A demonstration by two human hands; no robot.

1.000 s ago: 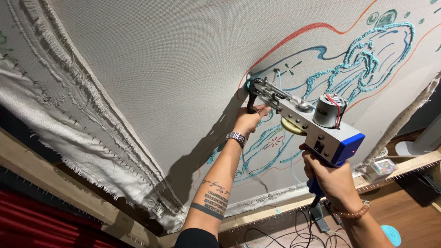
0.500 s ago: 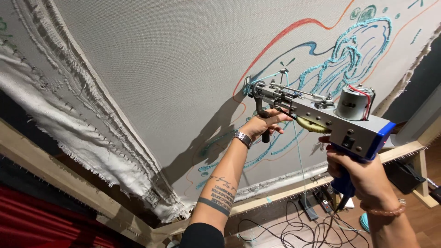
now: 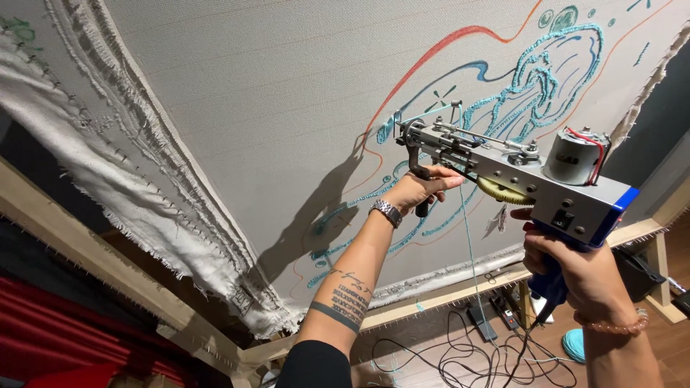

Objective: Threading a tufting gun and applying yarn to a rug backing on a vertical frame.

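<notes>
Hands (image 3: 424,188) on tufting gun (image 3: 514,176), seemingly mid-cloth (image 3: 287,108)

Tufting gun's (image 3: 517,169) blue grip mostly hidden inside right hand (image 3: 578,269); canvas (image 3: 287,93) cut off at top edge

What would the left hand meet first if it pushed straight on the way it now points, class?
Probably the stretched cloth: the left hand grips the tufting gun front handle, pointing toward it. Depth is unclear.

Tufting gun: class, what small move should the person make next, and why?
Probably ease the tufting gun forward until its tip meets the cloth. Left hand grips the front handle, right hand the rear grip; the tip points at the teal outline, apparently just short of it.
</notes>
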